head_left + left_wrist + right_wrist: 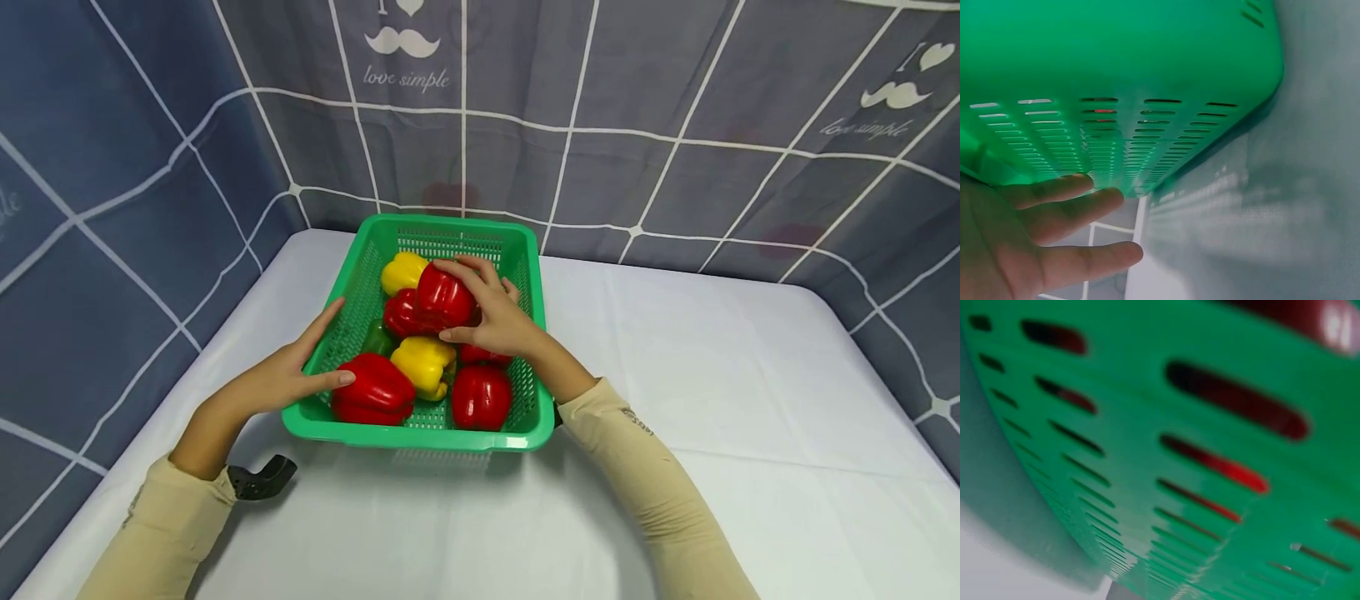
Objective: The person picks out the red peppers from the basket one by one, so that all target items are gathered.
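In the head view, a green plastic basket (pixel 420 435) holds several bell peppers. My right hand (pixel 501 321) reaches in over its right side and grips a red bell pepper (pixel 444 296), thumb low and fingers over the top. Under that one lies another red bell pepper (pixel 405 313). My left hand (pixel 281 379) is at the basket's left rim, its straight fingers outside the wall and its thumb over a red bell pepper (pixel 372 390) in the near left corner. The left wrist view shows the left fingers (pixel 1085 262) extended beside the slotted wall.
Also in the basket are a yellow bell pepper (pixel 425 367), another yellow one (pixel 403 272), a green pepper (pixel 378 339) and a red one (pixel 482 397) at the near right. The basket stands on a white-covered table (pixel 735 358), with a grey checked curtain (pixel 517 167) behind and at the sides.
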Available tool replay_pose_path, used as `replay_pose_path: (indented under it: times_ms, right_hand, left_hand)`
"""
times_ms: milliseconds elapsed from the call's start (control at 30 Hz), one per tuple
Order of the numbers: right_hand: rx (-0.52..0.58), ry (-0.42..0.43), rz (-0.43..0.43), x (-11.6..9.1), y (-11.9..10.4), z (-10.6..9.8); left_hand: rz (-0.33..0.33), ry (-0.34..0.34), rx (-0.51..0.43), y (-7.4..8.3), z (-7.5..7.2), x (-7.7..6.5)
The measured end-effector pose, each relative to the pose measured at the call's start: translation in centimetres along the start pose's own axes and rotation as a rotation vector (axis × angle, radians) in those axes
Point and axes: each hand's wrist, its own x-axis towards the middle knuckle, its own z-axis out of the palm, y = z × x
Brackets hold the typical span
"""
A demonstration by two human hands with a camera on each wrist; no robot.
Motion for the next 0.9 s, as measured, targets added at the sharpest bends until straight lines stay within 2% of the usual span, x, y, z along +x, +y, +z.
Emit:
replay_pose_path:
  times_ms: [333,733,900]
  right_hand:
    - [0.139,-0.066,-0.045,-0.39,0.29,-0.21]
    - [0.226,-0.019,-0.082,-0.8,0.47,-0.63]
    - [0.208,-0.021,-0.063,-0.86,0.32,-0.73]
  left_hand:
    - [0.021,0.008,-0.009,-0.21,0.18,0.02]
    - [0.013,0.008,-0.007,-0.21,-0.04,0.38]
    - [-0.004,0.005,-0.01,-0.25,-0.08,0.34]
